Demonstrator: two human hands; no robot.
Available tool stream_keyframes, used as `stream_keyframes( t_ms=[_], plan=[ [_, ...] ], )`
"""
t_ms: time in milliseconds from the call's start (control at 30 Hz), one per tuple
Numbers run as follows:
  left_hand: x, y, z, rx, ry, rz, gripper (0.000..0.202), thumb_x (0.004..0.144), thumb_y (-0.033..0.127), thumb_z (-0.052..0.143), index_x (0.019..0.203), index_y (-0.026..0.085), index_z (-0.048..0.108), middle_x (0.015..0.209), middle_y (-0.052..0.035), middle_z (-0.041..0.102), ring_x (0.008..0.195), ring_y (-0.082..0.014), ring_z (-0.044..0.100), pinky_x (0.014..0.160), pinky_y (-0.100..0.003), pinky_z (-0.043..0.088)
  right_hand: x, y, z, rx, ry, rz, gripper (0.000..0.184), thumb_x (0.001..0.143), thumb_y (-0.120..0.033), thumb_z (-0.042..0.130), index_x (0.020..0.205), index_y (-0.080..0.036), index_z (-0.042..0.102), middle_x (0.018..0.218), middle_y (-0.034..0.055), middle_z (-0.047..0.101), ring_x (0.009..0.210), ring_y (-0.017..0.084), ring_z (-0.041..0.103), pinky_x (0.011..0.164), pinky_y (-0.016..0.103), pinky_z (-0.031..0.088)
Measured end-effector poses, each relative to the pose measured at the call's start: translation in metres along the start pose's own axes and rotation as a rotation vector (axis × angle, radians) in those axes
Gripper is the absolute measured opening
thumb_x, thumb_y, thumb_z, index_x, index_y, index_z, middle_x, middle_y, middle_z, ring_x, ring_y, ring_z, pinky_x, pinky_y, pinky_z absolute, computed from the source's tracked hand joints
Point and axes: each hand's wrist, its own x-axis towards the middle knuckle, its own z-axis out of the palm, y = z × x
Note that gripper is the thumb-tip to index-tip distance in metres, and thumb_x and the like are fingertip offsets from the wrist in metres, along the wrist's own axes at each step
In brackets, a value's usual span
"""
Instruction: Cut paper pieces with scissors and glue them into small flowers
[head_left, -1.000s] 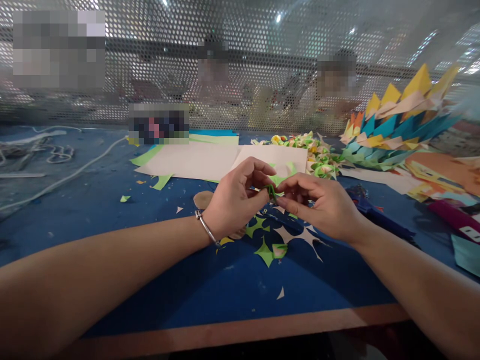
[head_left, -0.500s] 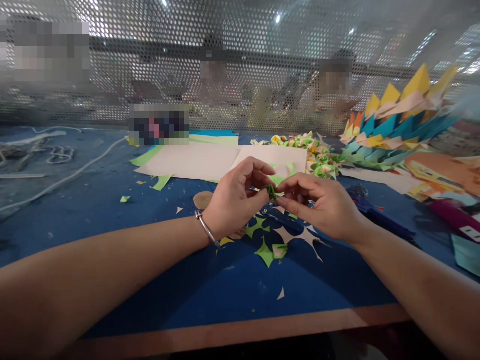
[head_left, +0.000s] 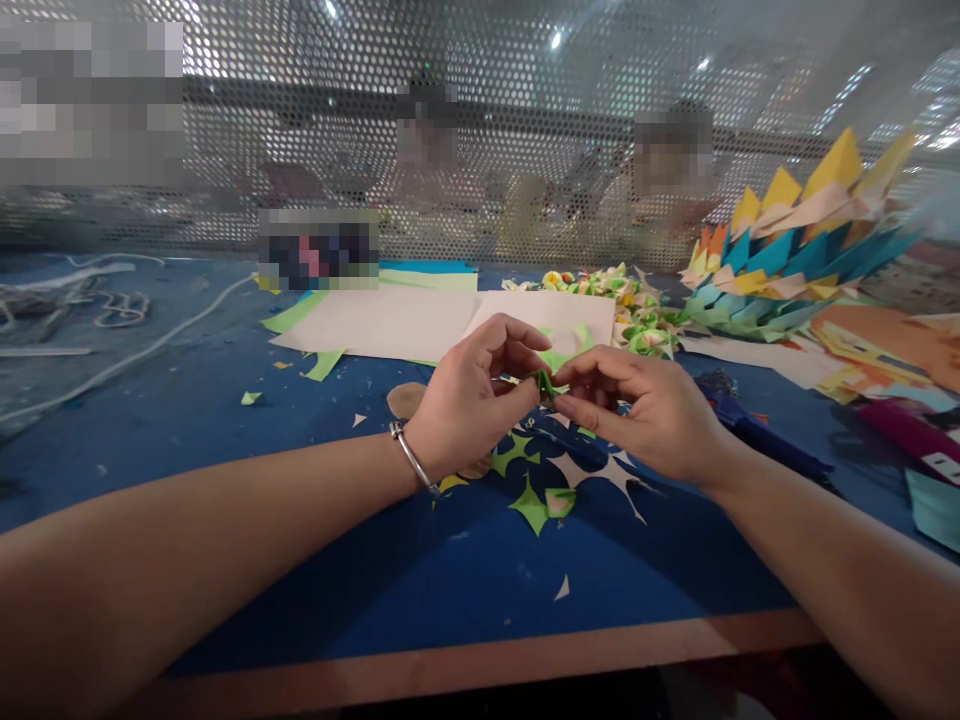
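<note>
Between my two hands is a small folded piece of green paper [head_left: 545, 384], held above the blue table. My left hand [head_left: 480, 400] pinches its left side with thumb and fingers, a silver bracelet [head_left: 412, 456] on the wrist. The fingertips of my right hand [head_left: 637, 405] close on its right side. Part of the paper is hidden behind the fingers. Below the hands lie green paper scraps [head_left: 532, 505], a pale star-shaped offcut [head_left: 600, 475] and a small folded green-and-pink piece [head_left: 559, 502].
White sheets [head_left: 375, 318] lie behind my hands, beside a heap of small folded paper pieces [head_left: 645, 315]. A layered folded-paper model [head_left: 795, 250] stands at the back right. A dark blue tool [head_left: 772, 435] lies right, white cord [head_left: 150, 350] left. A perforated metal screen [head_left: 510, 130] rises behind.
Almost nothing differs. Both hands keep their place, and the green paper between the fingertips has shifted only very slightly.
</note>
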Motion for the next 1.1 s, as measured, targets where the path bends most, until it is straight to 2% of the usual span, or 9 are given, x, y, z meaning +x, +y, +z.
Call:
stream_keyframes(
  t_ms=[600,1100],
  plan=[
    [0.0001,0.0009,0.0002,-0.039,-0.006,0.001,0.022,0.075,0.01,0.058,0.095,0.017,0.054,0.084,-0.0022,0.062,0.079,-0.0125,0.064,0.072,-0.026,0.056,-0.0002,0.0001,-0.001,-0.016,0.012,0.007,0.018,0.085,-0.034,0.068,0.093,-0.019,0.064,0.066,-0.0015,0.057,0.055,0.009,0.051,0.049,0.022,0.042],
    [-0.003,0.003,-0.0013,0.073,-0.029,0.077,0.022,0.075,0.01,0.059,0.095,0.019,0.056,0.088,-0.0028,0.063,0.082,-0.0134,0.065,0.073,-0.026,0.056,-0.0003,-0.0021,0.0011,0.04,0.028,0.0,0.014,0.086,-0.03,0.067,0.092,-0.018,0.065,0.072,-0.0003,0.062,0.056,0.009,0.052,0.051,0.022,0.043]
  ],
)
